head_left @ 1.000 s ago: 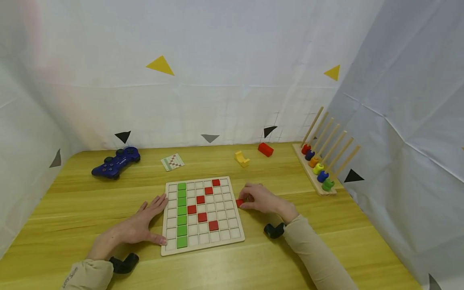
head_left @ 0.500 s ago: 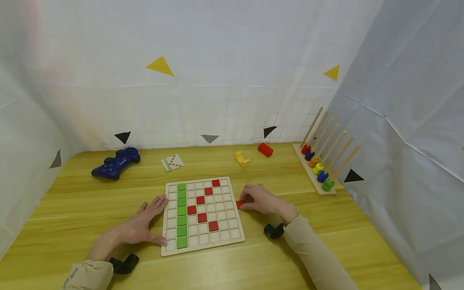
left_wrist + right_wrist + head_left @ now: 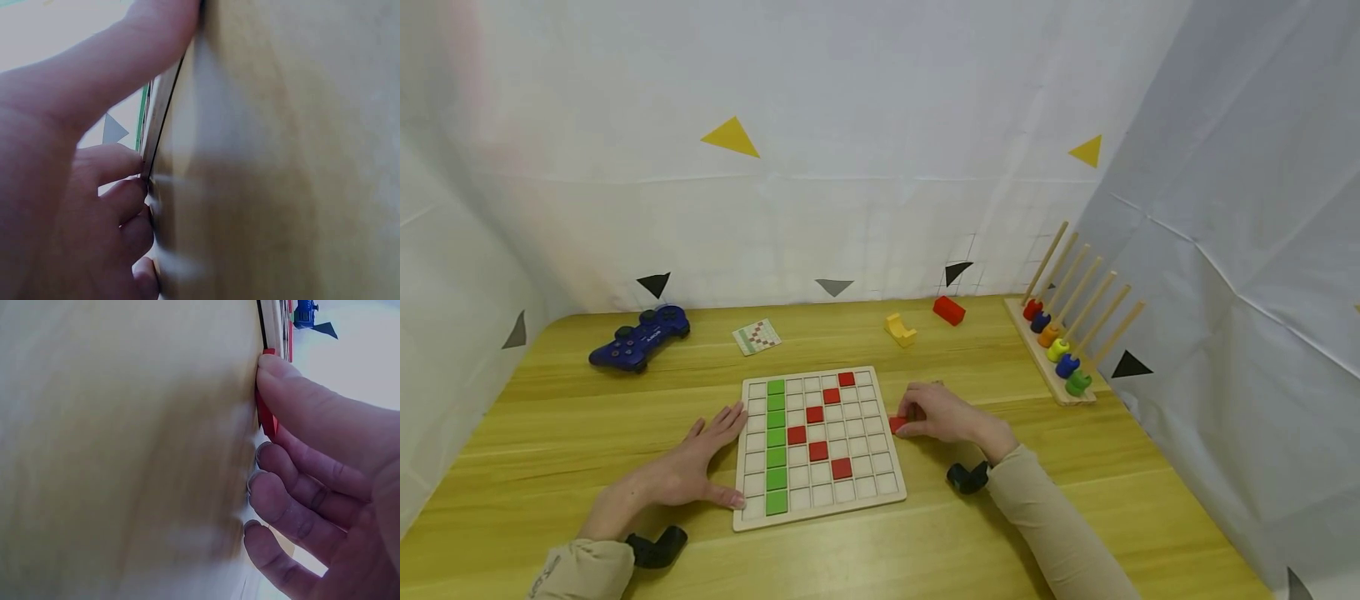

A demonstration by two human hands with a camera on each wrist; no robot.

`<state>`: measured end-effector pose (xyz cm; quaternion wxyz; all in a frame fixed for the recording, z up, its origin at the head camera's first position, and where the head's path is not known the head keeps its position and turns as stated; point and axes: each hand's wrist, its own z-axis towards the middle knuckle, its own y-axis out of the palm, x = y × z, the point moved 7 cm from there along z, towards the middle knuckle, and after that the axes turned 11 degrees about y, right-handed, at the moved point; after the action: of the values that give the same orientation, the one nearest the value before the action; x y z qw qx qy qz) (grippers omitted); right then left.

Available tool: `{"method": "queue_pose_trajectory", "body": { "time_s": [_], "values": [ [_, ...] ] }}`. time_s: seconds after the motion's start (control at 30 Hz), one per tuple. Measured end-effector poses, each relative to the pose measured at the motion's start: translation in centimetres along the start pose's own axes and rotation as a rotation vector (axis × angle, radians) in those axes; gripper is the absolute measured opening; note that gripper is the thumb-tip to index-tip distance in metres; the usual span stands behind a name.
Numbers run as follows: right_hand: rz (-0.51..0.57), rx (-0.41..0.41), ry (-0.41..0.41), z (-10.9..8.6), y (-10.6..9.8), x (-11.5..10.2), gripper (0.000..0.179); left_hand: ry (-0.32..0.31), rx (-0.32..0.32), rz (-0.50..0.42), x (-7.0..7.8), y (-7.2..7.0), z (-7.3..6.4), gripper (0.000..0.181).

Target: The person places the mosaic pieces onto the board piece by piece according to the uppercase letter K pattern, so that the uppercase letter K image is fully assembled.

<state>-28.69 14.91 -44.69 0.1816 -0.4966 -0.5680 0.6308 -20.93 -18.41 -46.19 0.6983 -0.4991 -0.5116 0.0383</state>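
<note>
A pale square grid board (image 3: 857,427) lies on the wooden table, with a column of green tiles (image 3: 776,437) on its left and several red tiles (image 3: 817,451) set in slanting lines. My left hand (image 3: 681,475) is spread along the board's left edge, thumb and fingertips touching it. Just off the right edge, my right hand (image 3: 946,414) pinches a loose red tile (image 3: 267,415) between thumb and fingers, low over the table. The other fingers (image 3: 270,494) of that hand curl close to the tabletop.
Behind the board lie a small pattern card (image 3: 757,337), a blue game controller (image 3: 640,337), a yellow curved block (image 3: 900,330) and a red block (image 3: 950,310). At the right stands a wooden peg rack (image 3: 1049,350) with coloured beads. White cloth (image 3: 850,217) hangs around the table.
</note>
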Motion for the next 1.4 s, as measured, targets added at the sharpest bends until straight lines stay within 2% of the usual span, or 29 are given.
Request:
{"method": "queue_pose_trajectory", "body": {
  "time_s": [0.5, 0.77, 1.03, 1.4],
  "values": [
    [-0.011, -0.008, 0.009, -0.1, 0.0, -0.2, 0.023, -0.012, -0.005, 0.001, -0.3, 0.1, -0.1, 0.121],
    [-0.01, 0.026, -0.007, -0.4, -1.6, -0.9, 0.019, 0.004, 0.001, 0.006, -0.1, -0.1, 0.2, 0.122],
    [0.004, -0.043, -0.075, -1.1, -1.7, -3.9, 0.021, -0.002, -0.005, 0.003, -0.1, -0.1, 0.1, 0.121],
    [-0.006, -0.161, -0.121, -1.5, 1.0, -5.9, 0.022, -0.011, -0.01, 0.014, -0.5, 0.1, 0.2, 0.122]
  ]
}}
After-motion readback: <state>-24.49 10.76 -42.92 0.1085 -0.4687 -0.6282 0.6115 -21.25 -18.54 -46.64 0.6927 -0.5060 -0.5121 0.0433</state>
